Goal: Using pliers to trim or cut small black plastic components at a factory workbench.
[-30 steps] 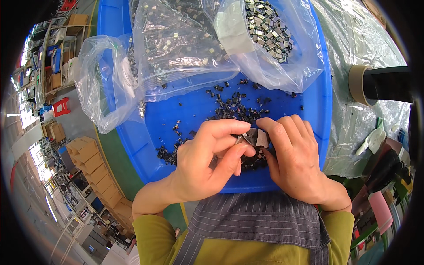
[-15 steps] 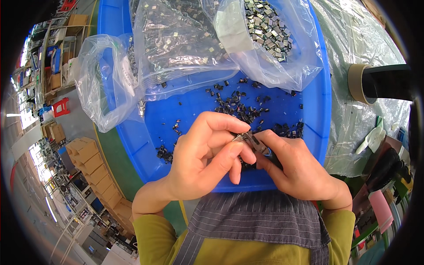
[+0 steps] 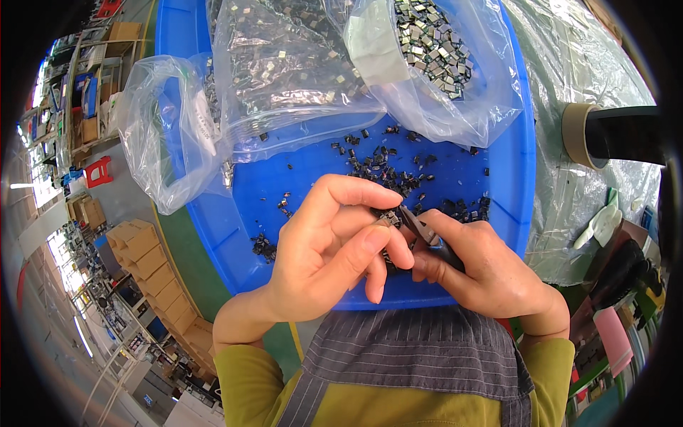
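My left hand [image 3: 331,252] is closed, pinching a small metal-and-black part [image 3: 386,216] between thumb and fingers. In my right hand [image 3: 484,267] is a pair of small pliers or cutters [image 3: 435,240] with dark handles. Their jaw tips point up and left and lie close beside the small part; whether they touch it I cannot tell. Both hands are over a blue tray [image 3: 284,174]. Loose dark scraps [image 3: 384,171] lie on the tray beyond my fingers, and some are hidden under my hands.
Clear plastic bags [image 3: 284,71] of small parts fill the tray's far side, with many metal squares [image 3: 434,50] at the right. An emptier-looking bag [image 3: 167,135] hangs over the left rim. To the right are a tape roll [image 3: 578,135] and plastic sheeting [image 3: 562,64]. Cardboard boxes [image 3: 146,263] stand left.
The pliers' jaws have drawn slightly back from the small part and turned, with my right hand shifting a little. My left hand keeps its pinch, its fingers slightly shifted.
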The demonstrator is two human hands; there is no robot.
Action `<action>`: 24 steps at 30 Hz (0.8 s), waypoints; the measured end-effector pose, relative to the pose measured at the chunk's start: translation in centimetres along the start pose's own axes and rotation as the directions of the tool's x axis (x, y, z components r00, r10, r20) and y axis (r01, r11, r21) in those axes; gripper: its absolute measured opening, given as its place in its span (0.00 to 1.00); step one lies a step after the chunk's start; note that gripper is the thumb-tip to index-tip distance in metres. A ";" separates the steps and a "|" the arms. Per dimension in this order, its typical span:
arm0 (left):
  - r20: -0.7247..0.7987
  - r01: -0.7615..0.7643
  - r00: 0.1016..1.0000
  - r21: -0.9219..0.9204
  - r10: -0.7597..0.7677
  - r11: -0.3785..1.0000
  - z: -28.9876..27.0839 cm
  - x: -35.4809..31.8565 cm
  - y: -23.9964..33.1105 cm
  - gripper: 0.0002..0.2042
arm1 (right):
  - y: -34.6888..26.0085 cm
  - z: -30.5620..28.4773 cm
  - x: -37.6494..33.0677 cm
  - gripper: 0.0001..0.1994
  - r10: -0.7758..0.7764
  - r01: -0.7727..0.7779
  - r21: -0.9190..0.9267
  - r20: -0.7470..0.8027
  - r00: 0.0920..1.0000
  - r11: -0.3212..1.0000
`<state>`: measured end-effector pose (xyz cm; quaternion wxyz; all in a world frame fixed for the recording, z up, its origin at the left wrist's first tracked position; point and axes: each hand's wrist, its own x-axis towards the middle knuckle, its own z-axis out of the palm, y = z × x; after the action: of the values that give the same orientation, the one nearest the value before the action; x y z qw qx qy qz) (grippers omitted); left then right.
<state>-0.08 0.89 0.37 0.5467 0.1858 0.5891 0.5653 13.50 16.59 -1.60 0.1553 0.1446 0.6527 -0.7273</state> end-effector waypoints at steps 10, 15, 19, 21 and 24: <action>0.074 -0.024 0.997 0.017 0.023 1.000 -0.4 0.0 -0.3 0.18 | -0.4 -0.5 -0.1 0.10 0.040 -0.042 0.022 0.104 0.994 0.999; 0.197 0.045 0.979 0.022 -0.048 0.999 -0.8 0.4 0.0 0.20 | -0.6 -0.8 -0.1 0.10 -0.015 0.006 0.057 0.164 0.986 0.998; 0.186 0.034 0.982 0.050 -0.043 0.998 -0.9 0.5 -0.2 0.20 | -1.2 -1.2 0.0 0.10 0.029 -0.041 0.050 0.230 0.973 0.998; 0.190 0.029 0.981 0.048 -0.038 0.998 -0.9 0.5 -0.2 0.21 | -1.1 -1.1 -0.1 0.11 0.031 -0.045 0.055 0.228 0.973 0.997; 0.187 0.035 0.981 0.058 -0.045 0.998 -0.8 0.5 -0.2 0.21 | -0.8 -0.9 -0.2 0.10 0.007 -0.016 0.047 0.202 0.979 0.999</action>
<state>-0.87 0.88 -0.18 0.6059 0.2413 0.5535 0.5180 13.35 17.59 -0.85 0.2213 0.0776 0.6148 -0.7530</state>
